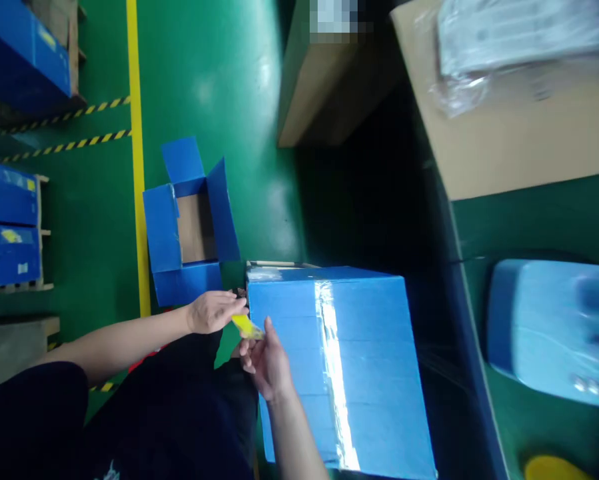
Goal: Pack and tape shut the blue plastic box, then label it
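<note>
My right hand (pixel 269 363) is closed on a small yellow label (pixel 246 327), pinching its lower end between thumb and fingers. From the left, my left hand (pixel 214 311) reaches in with its fingers together, and its fingertips close on the label's upper end. Both hands are at the left edge of a large blue carton (pixel 374 360), whose facing side carries a strip of shiny clear tape (pixel 332 360) down the middle. What is printed on the label is too blurred to read.
An open blue carton (pixel 162 227) with spread flaps stands on the green floor by a yellow line (pixel 138 167). Blue boxes (pixel 14 193) sit on pallets at the left. On the right, a workbench (pixel 529 227) bears cardboard (pixel 509 147), a plastic-wrapped part (pixel 519 33) and a light-blue machine (pixel 564 327).
</note>
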Motion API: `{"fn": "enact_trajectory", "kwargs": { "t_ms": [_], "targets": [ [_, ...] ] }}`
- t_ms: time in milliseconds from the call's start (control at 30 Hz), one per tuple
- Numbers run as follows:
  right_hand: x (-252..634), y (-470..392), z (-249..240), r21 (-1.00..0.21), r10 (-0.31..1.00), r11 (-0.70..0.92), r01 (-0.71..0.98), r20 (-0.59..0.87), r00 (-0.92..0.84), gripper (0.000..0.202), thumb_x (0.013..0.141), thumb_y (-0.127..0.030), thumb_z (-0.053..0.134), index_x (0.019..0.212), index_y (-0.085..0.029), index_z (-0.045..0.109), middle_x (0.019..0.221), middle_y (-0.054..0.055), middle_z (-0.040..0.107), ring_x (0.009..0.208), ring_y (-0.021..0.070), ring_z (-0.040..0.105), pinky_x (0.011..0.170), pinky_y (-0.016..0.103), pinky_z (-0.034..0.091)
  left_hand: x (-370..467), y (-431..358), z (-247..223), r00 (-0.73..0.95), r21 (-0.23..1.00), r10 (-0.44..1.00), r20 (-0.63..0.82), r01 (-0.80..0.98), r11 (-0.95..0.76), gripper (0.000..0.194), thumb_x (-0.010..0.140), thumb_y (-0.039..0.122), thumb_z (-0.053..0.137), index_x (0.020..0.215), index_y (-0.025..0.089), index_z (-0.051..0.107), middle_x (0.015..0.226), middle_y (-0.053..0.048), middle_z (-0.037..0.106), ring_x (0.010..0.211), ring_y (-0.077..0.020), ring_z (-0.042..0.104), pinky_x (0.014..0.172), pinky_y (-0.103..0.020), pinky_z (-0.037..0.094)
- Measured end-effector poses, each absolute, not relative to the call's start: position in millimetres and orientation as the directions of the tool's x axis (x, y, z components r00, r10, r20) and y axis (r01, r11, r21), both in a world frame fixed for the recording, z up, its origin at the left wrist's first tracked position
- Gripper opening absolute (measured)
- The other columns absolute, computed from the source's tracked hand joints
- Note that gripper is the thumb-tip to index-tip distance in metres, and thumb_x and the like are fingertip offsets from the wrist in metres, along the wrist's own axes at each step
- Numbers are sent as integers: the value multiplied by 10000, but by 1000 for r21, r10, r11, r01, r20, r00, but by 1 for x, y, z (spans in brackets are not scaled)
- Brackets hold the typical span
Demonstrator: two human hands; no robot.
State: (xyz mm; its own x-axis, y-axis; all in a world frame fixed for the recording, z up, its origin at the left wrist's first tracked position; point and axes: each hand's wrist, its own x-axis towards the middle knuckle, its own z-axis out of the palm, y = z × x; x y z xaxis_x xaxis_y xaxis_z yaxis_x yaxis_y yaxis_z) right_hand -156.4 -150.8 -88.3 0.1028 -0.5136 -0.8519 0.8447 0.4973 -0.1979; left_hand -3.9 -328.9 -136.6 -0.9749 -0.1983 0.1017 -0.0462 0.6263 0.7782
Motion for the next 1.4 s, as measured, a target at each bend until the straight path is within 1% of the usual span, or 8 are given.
{"fn": "enact_trajectory", "kwargs": {
  "t_ms": [133, 300, 467, 600, 700, 833, 1167, 1400],
  "targets": [
    [-140, -133, -49, -327, -555, 506, 798, -832, 11, 691, 794, -902, 655, 845, -218, 570, 600, -10, 572, 454, 99, 367, 458, 245, 186, -16, -337, -98, -988, 813, 92, 123, 154, 562, 656, 1062, 135, 576, 1676, 306, 421, 1323, -83, 788, 1319, -210, 721, 1238, -469, 531],
    [-114, -94, -7, -603, -556, 406, 686, -759, -339, 615, 790, -800, 758, 839, -201, 628, 657, 22, 669, 519, 130, 470, 521, 270, 294, -53, -325, -50, -969, 803, 171, 177, 243, 544, 751, 1017, 113, 525, 1726, 233, 310, 1389, -120, 754, 1366, -237, 692, 1215, -486, 546],
    [-77, -47, 27, -746, -321, 337, 574, -665, -675, 511, 917, -728, 607, 880, -219, 636, 691, 23, 673, 592, 183, 538, 596, 309, 388, -96, -268, 0, -965, 940, 7, -262, -254, 228, 578, 1060, 528, 570, 1466, 121, 632, 1248, -179, 801, 1154, -282, 786, 1066, -446, 626],
    [-41, -14, 40, -757, -60, 338, 558, -609, -791, 302, 948, -462, 639, 797, -201, 641, 696, 38, 689, 643, 195, 586, 637, 308, 398, -107, -220, 26, -766, 809, 280, -579, -583, 77, 927, 915, 912, 522, 1309, 95, 714, 1005, -152, 826, 955, -302, 799, 923, -436, 641],
    [-17, 6, 38, -750, 84, 323, 578, -585, -807, 205, 903, -275, 698, 726, -183, 651, 680, 19, 677, 675, 185, 580, 650, 295, 370, -102, -196, 39, -717, 861, 482, -504, -374, 345, 767, 866, 823, 684, 1242, 161, 772, 951, -78, 815, 936, -287, 770, 914, -394, 609],
    [8, 30, 34, -756, 222, 266, 598, -556, -801, 167, 883, -167, 666, 717, -173, 658, 686, 8, 662, 692, 179, 563, 651, 289, 353, -81, -172, 51, -651, 882, 642, -404, -92, 462, 510, 984, 669, 601, 1112, 222, 811, 999, -49, 814, 960, -280, 753, 905, -369, 580],
    [81, 93, 20, -837, 389, 96, 539, -466, -794, 190, 876, -251, 649, 710, -196, 575, 698, -5, 606, 664, 148, 536, 610, 266, 328, -36, -99, 33, -665, 869, 625, -408, -74, 489, 692, 888, 829, 614, 985, 157, 747, 923, -114, 777, 845, -268, 710, 766, -339, 537],
    [141, 153, 2, -869, 378, -119, 480, -487, -788, 469, 858, -672, 520, 933, -215, 590, 801, 51, 700, 576, 192, 627, 510, 295, 452, 19, -26, 43, -656, 866, 622, -428, -99, 491, 671, 818, 825, 675, 933, 164, 711, 870, -93, 744, 798, -242, 681, 742, -330, 522]
  ]
}}
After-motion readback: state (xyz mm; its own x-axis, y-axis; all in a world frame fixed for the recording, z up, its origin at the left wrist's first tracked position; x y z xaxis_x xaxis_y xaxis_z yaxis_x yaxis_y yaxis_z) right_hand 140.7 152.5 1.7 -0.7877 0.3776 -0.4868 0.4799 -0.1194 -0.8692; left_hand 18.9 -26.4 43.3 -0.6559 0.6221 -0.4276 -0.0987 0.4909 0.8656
